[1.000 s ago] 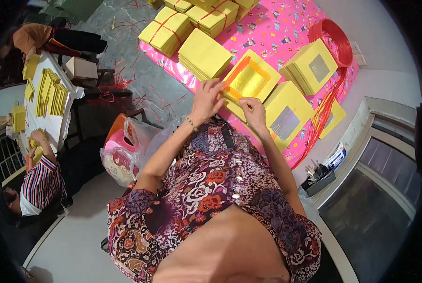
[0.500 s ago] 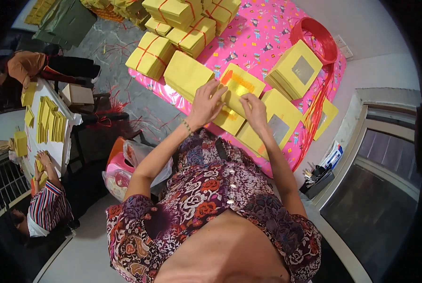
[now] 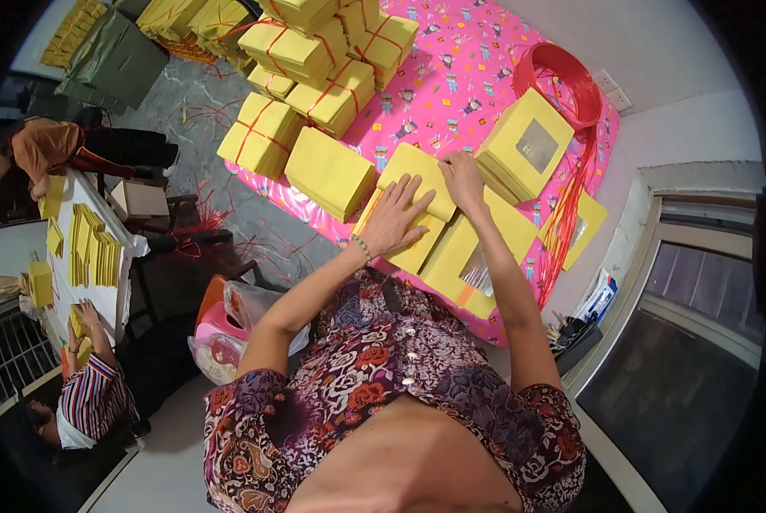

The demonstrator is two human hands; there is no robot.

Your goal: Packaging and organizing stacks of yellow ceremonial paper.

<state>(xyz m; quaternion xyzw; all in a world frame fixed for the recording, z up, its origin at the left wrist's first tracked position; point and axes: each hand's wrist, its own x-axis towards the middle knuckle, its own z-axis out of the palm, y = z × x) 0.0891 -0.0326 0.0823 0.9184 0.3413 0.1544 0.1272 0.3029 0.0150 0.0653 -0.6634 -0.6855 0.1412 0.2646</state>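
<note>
My left hand lies flat with its fingers spread on yellow paper sheets at the front of the table. A small strip of orange shows beside that palm. At the right edge of the same paper is my right hand, its fingers curled and pinched on the edge. Left of the hands sits a squared stack of yellow paper. Close under my right forearm lies another yellow stack with a silvery patch on its top sheet.
Yellow bundles tied with red strips are piled at the far left of the pink patterned table. A red strip coil trails down the right side, beside a yellow stack. Two people work at a white table on the left.
The gold and orange patch between my hands is now mostly covered by plain yellow paper. My left hand has flattened and spread out. The whole view has shifted slightly.
</note>
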